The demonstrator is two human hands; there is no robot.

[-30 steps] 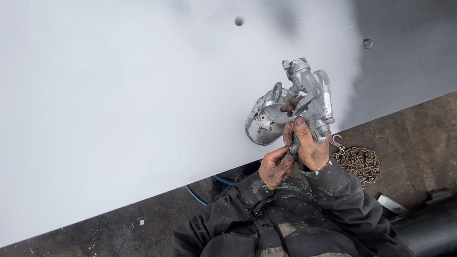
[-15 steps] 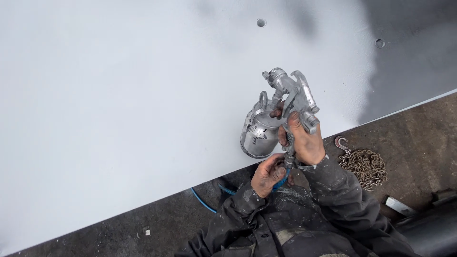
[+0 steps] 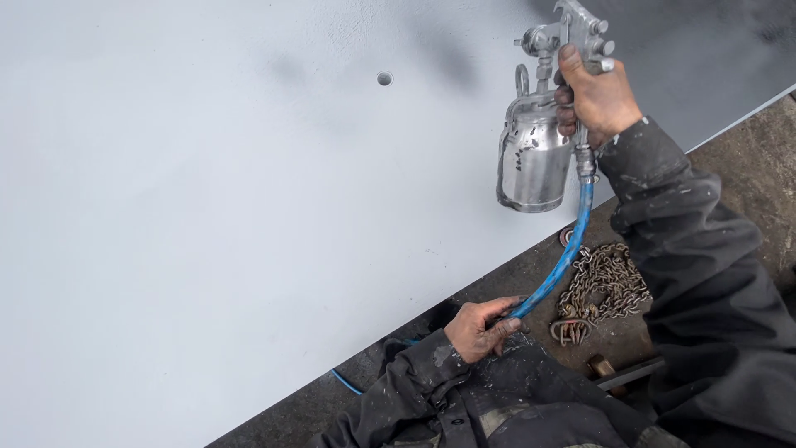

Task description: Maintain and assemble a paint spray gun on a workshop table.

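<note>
Gripping spray gun in right hand, hose in left hand.

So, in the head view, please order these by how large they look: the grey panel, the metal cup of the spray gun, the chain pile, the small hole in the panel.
1. grey panel
2. metal cup and chain pile: alike, and the cup is probably nearer, so unranked
3. small hole

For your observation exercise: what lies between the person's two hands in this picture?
In the head view, a blue hose runs from the spray gun in the right hand down to the left hand gripping it.
</note>
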